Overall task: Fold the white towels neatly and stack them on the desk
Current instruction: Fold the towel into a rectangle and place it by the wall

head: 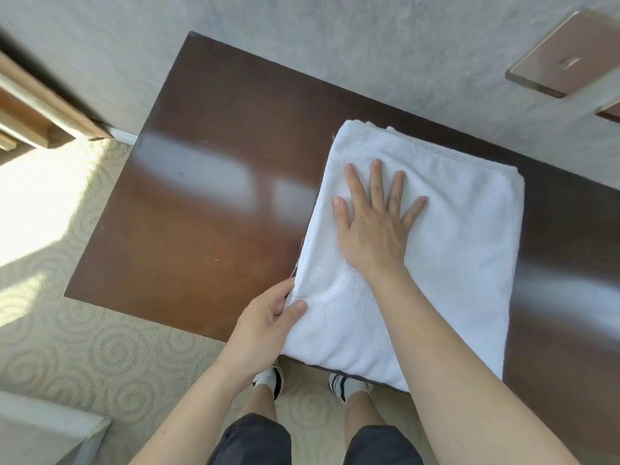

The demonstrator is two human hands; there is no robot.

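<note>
A folded white towel (463,250) lies on the dark brown wooden desk (208,203), toward its right half, with its near end hanging slightly over the front edge. My right hand (372,223) lies flat on the towel's upper middle, fingers straight and spread, pressing down. My left hand (268,317) pinches the towel's near left edge between thumb and fingers. Layered edges show at the towel's far end.
The desk stands against a pale textured wall. Two brown wall plates (567,55) sit at the upper right. A wooden door frame (37,105) is at the left. Patterned beige carpet (84,330) runs below, with my feet under the desk edge.
</note>
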